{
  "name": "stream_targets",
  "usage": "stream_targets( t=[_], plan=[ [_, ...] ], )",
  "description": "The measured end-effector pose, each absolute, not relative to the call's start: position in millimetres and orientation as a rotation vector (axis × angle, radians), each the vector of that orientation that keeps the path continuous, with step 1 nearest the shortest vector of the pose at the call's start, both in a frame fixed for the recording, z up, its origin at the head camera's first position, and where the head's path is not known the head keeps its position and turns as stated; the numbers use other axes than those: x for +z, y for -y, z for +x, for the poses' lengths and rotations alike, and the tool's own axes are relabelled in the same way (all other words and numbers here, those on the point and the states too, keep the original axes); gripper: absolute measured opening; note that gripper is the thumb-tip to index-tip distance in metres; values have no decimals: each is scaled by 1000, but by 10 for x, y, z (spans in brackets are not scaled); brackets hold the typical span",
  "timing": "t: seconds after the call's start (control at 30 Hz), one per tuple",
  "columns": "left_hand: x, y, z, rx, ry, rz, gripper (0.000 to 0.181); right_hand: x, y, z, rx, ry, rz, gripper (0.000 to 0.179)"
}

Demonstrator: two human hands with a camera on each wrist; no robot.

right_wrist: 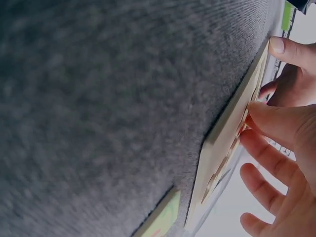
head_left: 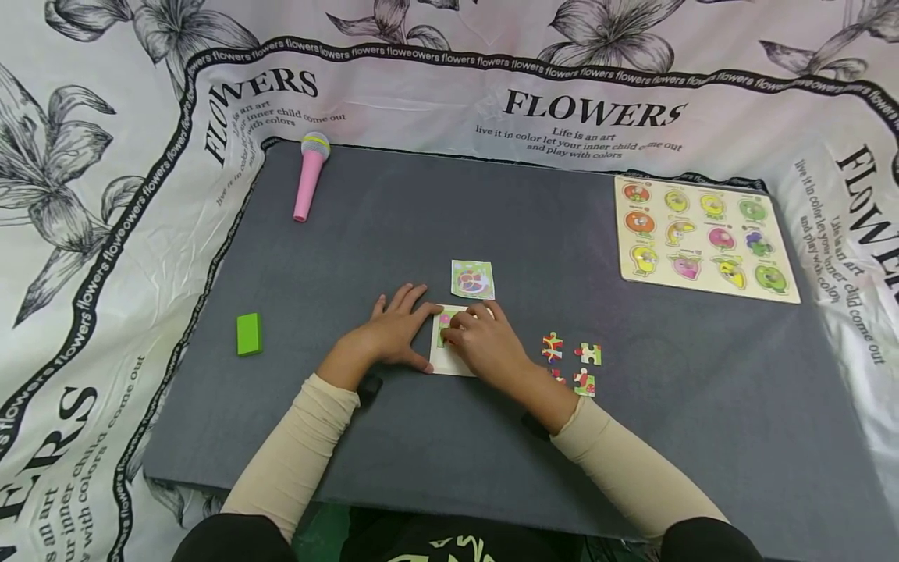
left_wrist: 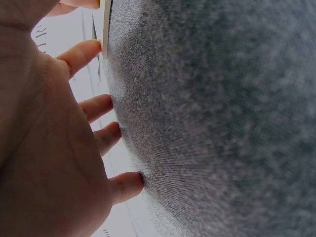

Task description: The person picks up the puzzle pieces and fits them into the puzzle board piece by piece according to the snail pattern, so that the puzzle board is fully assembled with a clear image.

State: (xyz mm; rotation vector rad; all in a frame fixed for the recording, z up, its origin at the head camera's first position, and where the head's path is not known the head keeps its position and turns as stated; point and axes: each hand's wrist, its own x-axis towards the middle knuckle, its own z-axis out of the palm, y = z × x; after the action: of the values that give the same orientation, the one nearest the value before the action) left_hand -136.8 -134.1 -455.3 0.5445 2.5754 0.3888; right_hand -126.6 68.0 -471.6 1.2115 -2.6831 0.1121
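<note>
A small pale puzzle board (head_left: 442,364) lies flat on the dark grey table, with part of a green and pink picture showing in its recess. My left hand (head_left: 395,334) is spread at its left side, thumb and forefinger touching the edge. Over the board, my right hand (head_left: 492,343) pinches a puzzle piece (head_left: 442,334) between thumb and forefinger, low at the surface; the hand hides most of it. In the right wrist view, thin pieces sit along the board (right_wrist: 210,136) under the fingertips. Just beyond the board lies a square picture card (head_left: 472,279).
Several loose jigsaw pieces (head_left: 585,382) lie near my right forearm. A fruit picture board (head_left: 708,238) rests at the far right. To the left are a green block (head_left: 249,335) and, farther back, a pink toy microphone (head_left: 309,179). A flower-printed cloth (head_left: 414,94) surrounds the table.
</note>
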Motion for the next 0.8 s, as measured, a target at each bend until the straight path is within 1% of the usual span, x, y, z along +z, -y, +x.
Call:
stream_targets(
  t=[0.17,0.37,0.67,0.8],
  plan=[
    [-4560,1274,-1370,429,-2568,572,99,-4696,-796,-1237,126,2697,1235,17],
    [-4579,1346,-1321,432,-2596,526,99,-4586,-952,-1253,241,2783,1220,29],
    [-4559,1353,-1310,478,-2590,539,101,-4521,-1800,-1236,383,2903,963,33],
    [-4563,1326,-1318,467,-2595,559,101,-4546,-2074,-1187,390,2958,908,32]
  ],
)
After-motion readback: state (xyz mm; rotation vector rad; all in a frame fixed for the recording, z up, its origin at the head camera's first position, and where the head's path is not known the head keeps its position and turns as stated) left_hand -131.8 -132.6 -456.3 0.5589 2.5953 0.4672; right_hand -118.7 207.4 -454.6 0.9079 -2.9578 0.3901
